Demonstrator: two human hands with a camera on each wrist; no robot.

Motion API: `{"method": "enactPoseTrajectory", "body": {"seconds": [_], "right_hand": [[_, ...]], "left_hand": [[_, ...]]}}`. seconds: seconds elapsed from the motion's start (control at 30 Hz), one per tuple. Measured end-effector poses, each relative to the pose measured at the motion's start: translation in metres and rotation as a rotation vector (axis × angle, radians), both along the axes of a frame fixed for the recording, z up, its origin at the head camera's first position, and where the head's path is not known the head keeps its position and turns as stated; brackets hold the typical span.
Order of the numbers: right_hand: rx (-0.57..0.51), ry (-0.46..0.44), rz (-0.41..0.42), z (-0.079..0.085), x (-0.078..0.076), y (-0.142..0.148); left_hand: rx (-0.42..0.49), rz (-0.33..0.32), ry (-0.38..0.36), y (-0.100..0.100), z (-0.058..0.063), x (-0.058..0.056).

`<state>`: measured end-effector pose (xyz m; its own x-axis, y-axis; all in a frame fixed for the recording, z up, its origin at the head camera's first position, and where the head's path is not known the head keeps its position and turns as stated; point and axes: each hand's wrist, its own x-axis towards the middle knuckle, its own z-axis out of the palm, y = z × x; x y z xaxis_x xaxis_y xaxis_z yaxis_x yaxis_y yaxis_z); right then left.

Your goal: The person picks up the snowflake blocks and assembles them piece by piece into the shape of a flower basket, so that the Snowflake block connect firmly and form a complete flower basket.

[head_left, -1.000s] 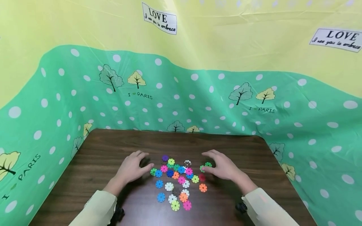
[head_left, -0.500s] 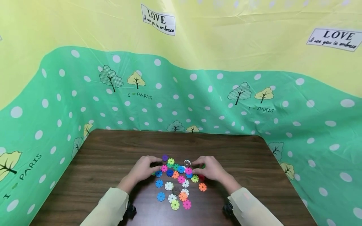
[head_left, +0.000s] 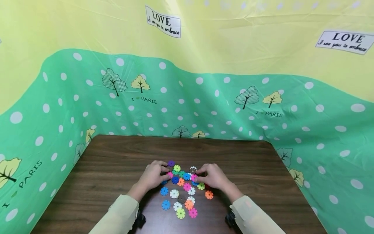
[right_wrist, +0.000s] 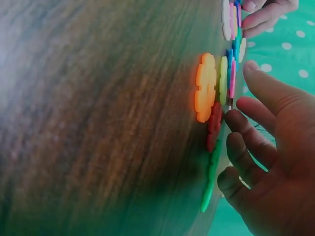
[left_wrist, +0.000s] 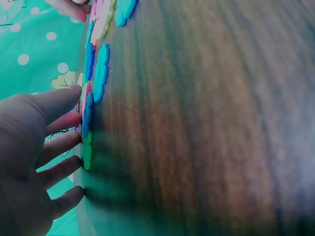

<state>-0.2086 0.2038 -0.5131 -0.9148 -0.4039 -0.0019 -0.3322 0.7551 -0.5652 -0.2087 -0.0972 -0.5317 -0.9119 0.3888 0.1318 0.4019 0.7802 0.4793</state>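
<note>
Small notched plastic discs in many colours lie in a loose cluster on the dark wooden table. In the head view my left hand (head_left: 152, 176) is at the cluster's left edge, its thumb tip at a pink disc (head_left: 170, 175) and a forefinger near a purple disc (head_left: 170, 163). The left wrist view shows its spread fingers beside a blue disc (left_wrist: 87, 115) and a green disc (left_wrist: 87, 155). Opposite, my right hand (head_left: 215, 177) has its thumb over another pink disc (head_left: 193, 177). Its relaxed fingers are beside a red disc (right_wrist: 214, 128) and a green disc (right_wrist: 210, 177).
Nearer the table's front lie an orange disc (head_left: 209, 195), a blue disc (head_left: 166, 205) and a yellow-green disc (head_left: 180, 213). Behind the table (head_left: 233, 152) hangs a green and yellow printed curtain (head_left: 204, 97). A dark device (head_left: 141, 219) sits under the left wrist.
Both hands have moved inward from either side to the cluster's edges, covering some outer discs. The discs in the middle look unmoved.
</note>
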Motion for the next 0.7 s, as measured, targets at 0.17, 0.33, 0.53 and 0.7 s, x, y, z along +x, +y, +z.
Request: {"method": "enactPoseTrajectory", "body": {"seconds": [0.17, 0.33, 0.53, 0.7], "right_hand": [[0.028, 0.016, 0.015, -0.0026, -0.0019, -0.0019], [0.049, 0.024, 0.02, -0.0051, -0.0025, -0.0028], [0.046, 0.021, 0.02, -0.0053, -0.0024, -0.0032], [0.033, 0.003, 0.004, -0.0044, -0.0025, -0.0039]], "left_hand": [[-0.009, 0.018, 0.021, 0.0001, -0.0011, 0.0013], [-0.013, 0.036, 0.049, 0.0005, 0.0006, 0.0036], [-0.031, 0.07, 0.048, 0.0009, 0.0022, 0.0039], [-0.049, 0.09, 0.036, 0.0008, 0.002, 0.0014]]}}
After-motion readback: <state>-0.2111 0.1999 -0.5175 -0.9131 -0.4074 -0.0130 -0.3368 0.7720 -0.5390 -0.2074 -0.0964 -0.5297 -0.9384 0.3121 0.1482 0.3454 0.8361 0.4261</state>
